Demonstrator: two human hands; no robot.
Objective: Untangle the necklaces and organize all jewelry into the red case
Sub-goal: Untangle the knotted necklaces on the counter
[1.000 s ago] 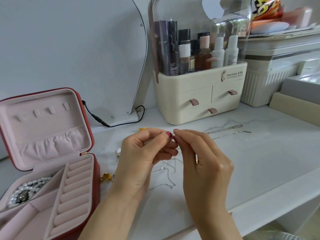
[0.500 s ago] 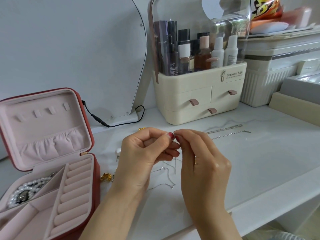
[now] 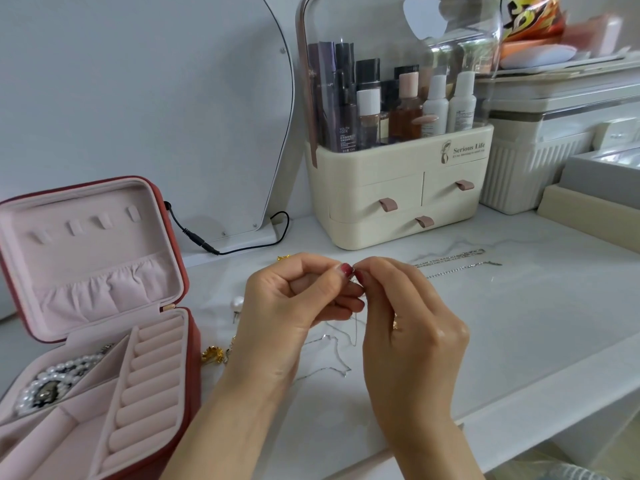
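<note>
Left hand (image 3: 298,306) and right hand (image 3: 412,323) raised over bench (image 3: 519,323), fingertips met at centre; both pinched on thin silver chain (image 3: 332,344), pinch point too small for detail. Chain hung straight down from pinch, slack trailed on bench toward viewer. Two more silver chains (image 3: 457,263) laid out long axis left-right, just beyond right hand, nearer to it. Red case (image 3: 192,348) open well left, nearer left hand; pearl strand (image 3: 52,382) seen inside. Gold pieces (image 3: 213,353) beside case.
</note>
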